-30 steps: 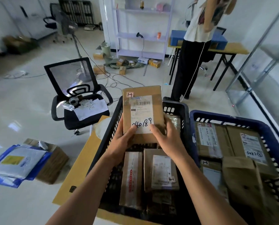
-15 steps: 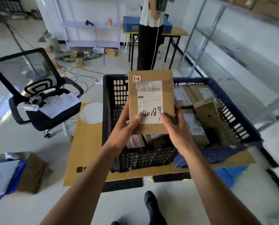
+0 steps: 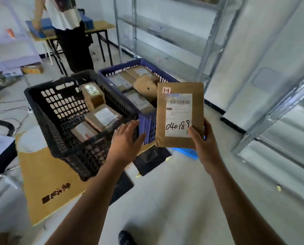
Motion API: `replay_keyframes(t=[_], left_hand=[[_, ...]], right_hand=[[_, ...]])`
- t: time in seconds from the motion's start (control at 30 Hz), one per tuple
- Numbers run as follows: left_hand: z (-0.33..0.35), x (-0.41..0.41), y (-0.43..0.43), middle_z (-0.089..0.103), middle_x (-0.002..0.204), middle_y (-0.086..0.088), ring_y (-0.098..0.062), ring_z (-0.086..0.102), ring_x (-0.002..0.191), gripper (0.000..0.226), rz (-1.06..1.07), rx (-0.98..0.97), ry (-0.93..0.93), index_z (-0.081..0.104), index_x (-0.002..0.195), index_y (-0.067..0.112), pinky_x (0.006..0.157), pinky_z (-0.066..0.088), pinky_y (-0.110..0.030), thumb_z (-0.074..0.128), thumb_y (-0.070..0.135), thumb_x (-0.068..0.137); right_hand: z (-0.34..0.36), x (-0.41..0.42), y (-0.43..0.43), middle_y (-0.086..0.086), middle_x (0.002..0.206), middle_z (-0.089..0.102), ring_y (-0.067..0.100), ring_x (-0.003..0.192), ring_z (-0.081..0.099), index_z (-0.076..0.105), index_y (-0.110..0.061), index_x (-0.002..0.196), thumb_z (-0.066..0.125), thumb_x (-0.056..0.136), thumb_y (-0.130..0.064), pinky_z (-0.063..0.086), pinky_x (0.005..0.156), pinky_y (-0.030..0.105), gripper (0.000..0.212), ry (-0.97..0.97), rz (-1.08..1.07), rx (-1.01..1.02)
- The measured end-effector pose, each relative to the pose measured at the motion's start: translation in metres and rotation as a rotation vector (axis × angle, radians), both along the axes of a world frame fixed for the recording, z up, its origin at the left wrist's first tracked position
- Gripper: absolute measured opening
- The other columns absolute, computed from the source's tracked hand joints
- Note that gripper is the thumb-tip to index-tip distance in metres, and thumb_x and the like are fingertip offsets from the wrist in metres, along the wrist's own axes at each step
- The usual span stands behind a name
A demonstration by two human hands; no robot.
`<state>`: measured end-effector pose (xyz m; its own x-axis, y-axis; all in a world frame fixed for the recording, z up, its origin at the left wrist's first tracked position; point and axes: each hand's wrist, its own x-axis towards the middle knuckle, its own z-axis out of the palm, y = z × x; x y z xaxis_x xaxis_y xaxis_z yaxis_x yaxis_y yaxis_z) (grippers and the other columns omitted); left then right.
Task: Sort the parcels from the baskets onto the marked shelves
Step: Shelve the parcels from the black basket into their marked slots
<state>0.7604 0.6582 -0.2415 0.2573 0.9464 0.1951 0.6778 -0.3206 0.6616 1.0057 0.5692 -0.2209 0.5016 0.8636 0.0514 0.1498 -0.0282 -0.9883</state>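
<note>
Floor (image 3: 174,200) beside shelving (image 3: 208,50), right hand (image 3: 203,144) grips parcel (image 3: 179,110) by bottom edge

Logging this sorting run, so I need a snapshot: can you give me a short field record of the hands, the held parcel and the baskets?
black basket: several parcels inside
blue basket: parcels inside, right beside the black one
held parcel: brown, flat, upright, label handwritten 040189
right hand: grip on the parcel's lower right corner
left hand: open, holding nothing, over the baskets' near corners
shelves: metal, on the right; parcel not yet placed
</note>
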Motion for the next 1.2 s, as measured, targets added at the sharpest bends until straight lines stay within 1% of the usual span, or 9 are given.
replay_keyframes(t=[0.07,0.17,0.23,0.37,0.53,0.67,0.83,1.03,1.2], left_hand=[[-0.010,0.031,-0.028,0.045,0.156,-0.001,-0.027,0.036,0.146,0.058,-0.074,-0.001,0.077,0.042,0.152,0.031,0.120,0.031,-0.056,0.054,0.054,0.100],[-0.023,0.081,-0.076,0.042,0.159,0.001,-0.026,0.028,0.150,0.060,-0.169,-0.003,0.149,0.043,0.152,0.033,0.125,0.017,-0.055,0.053,0.056,0.098],[-0.030,0.106,-0.103,0.035,0.163,0.003,-0.028,0.020,0.154,0.064,-0.212,-0.012,0.197,0.039,0.154,0.035,0.125,0.012,-0.054,0.052,0.060,0.097],[-0.040,0.169,-0.168,0.033,0.165,0.003,-0.033,0.017,0.155,0.066,-0.362,0.009,0.261,0.038,0.155,0.034,0.124,0.014,-0.060,0.053,0.060,0.096],[-0.038,0.233,-0.217,0.029,0.167,0.004,-0.030,0.012,0.157,0.067,-0.509,0.015,0.294,0.037,0.156,0.036,0.126,0.007,-0.059,0.049,0.063,0.096],[-0.040,0.279,-0.231,0.025,0.168,0.003,-0.031,0.009,0.158,0.067,-0.617,0.024,0.333,0.033,0.157,0.037,0.126,0.006,-0.057,0.045,0.064,0.097],[-0.051,0.328,-0.219,0.025,0.168,0.004,-0.029,0.009,0.158,0.064,-0.709,0.022,0.349,0.033,0.157,0.035,0.126,0.003,-0.055,0.047,0.058,0.100],[-0.059,0.390,-0.168,0.024,0.169,0.004,-0.026,0.008,0.158,0.061,-0.764,0.012,0.316,0.032,0.158,0.034,0.126,0.000,-0.056,0.041,0.057,0.102],[-0.055,0.442,-0.111,0.017,0.170,0.008,-0.023,-0.001,0.159,0.061,-0.821,0.030,0.343,0.025,0.159,0.041,0.125,-0.005,-0.057,0.032,0.062,0.102]], right_hand=[[-0.016,0.030,-0.045,-0.018,0.120,0.073,0.008,0.108,0.072,0.052,-0.045,0.141,0.071,0.086,-0.045,0.061,0.093,0.045,0.058,0.040,-0.066,-0.015],[-0.030,0.069,-0.121,-0.023,0.115,0.073,0.005,0.104,0.073,0.050,-0.052,0.138,0.070,0.082,-0.052,0.062,0.076,0.032,0.059,0.088,-0.139,-0.037],[-0.036,0.086,-0.159,-0.026,0.113,0.072,0.005,0.104,0.072,0.048,-0.051,0.140,0.069,0.078,-0.057,0.060,0.070,0.024,0.066,0.103,-0.179,-0.067],[-0.045,0.131,-0.250,-0.012,0.121,0.073,0.012,0.108,0.073,0.048,-0.043,0.146,0.071,0.079,-0.053,0.063,0.088,0.043,0.071,0.147,-0.285,-0.079],[-0.050,0.164,-0.330,-0.013,0.118,0.074,0.013,0.108,0.074,0.043,-0.037,0.151,0.073,0.088,-0.044,0.064,0.082,0.035,0.069,0.198,-0.418,-0.070],[-0.062,0.188,-0.370,-0.014,0.118,0.073,0.014,0.110,0.073,0.041,-0.032,0.153,0.069,0.099,-0.032,0.064,0.082,0.035,0.061,0.222,-0.511,-0.086],[-0.074,0.215,-0.383,-0.012,0.123,0.069,0.011,0.108,0.073,0.041,-0.037,0.152,0.069,0.099,-0.035,0.063,0.078,0.030,0.060,0.249,-0.618,-0.115],[-0.072,0.260,-0.340,-0.009,0.126,0.068,0.017,0.110,0.071,0.041,-0.038,0.151,0.069,0.098,-0.038,0.064,0.081,0.034,0.060,0.230,-0.652,-0.144],[-0.054,0.297,-0.279,-0.015,0.122,0.068,0.011,0.107,0.071,0.043,-0.039,0.148,0.067,0.087,-0.054,0.059,0.069,0.019,0.068,0.167,-0.690,-0.165]])
